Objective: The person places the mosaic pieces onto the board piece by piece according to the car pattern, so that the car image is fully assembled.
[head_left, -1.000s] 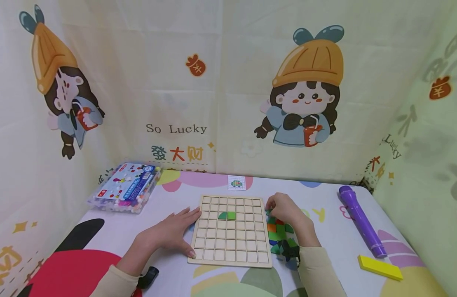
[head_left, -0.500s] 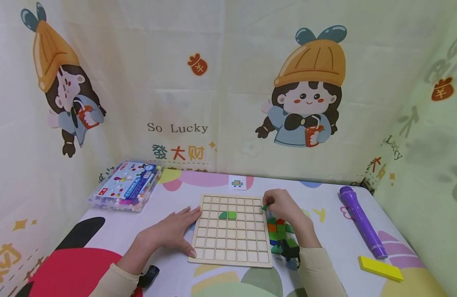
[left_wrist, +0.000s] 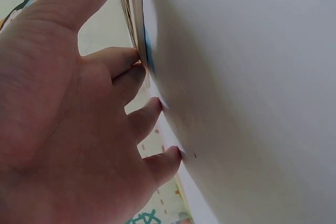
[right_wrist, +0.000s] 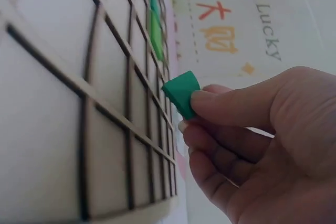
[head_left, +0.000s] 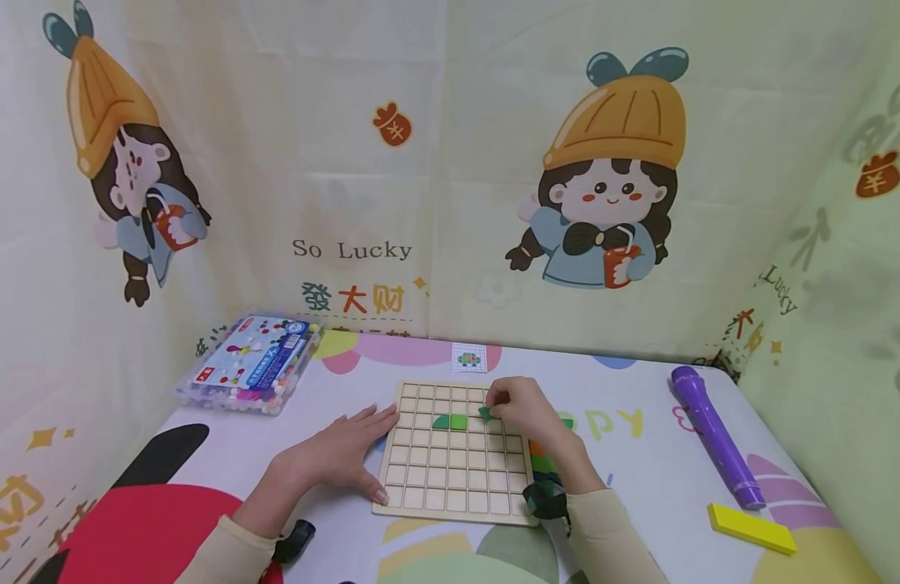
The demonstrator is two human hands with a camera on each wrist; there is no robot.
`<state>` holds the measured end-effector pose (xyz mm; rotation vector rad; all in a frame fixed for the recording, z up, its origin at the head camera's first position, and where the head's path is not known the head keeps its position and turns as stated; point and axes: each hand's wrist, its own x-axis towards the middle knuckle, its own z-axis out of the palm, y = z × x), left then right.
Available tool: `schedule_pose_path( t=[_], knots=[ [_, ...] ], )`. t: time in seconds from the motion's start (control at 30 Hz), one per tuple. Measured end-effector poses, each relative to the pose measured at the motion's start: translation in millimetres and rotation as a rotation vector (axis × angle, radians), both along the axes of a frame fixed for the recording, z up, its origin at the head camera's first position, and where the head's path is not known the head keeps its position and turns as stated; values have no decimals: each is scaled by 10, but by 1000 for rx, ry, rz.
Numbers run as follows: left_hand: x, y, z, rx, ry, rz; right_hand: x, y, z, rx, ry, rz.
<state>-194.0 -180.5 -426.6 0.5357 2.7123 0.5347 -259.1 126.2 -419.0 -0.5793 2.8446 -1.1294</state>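
A wooden grid board [head_left: 457, 478] lies flat on the table. Two green tiles [head_left: 450, 422] sit side by side in its third row. My right hand [head_left: 518, 405] hovers over the board's upper right part and pinches a small green tile [head_left: 484, 413] [right_wrist: 181, 93] between thumb and fingers, just right of the placed tiles [right_wrist: 154, 30]. My left hand [head_left: 343, 458] rests flat on the table, its fingers [left_wrist: 126, 74] pressing against the board's left edge. A pile of coloured tiles [head_left: 540, 466] lies beside the board's right edge, partly hidden by my right forearm.
A clear plastic box of small pieces [head_left: 248, 365] stands at the back left. A small pattern card [head_left: 469, 358] lies behind the board. A purple cylinder [head_left: 716, 438] and a yellow bar [head_left: 751, 529] lie at the right. Printed fabric walls enclose the table on three sides.
My right hand has lifted a green tile from the pile beside the board and carried it left, over the board's upper right squares. The left hand has stayed put.
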Motion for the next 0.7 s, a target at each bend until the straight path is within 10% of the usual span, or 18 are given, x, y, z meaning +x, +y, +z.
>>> schedule_pose_path(
  t=[0.7],
  knots=[
    [-2, 9, 30, -10, -10, 2, 103, -188, -34, 115, -19, 47]
  ],
)
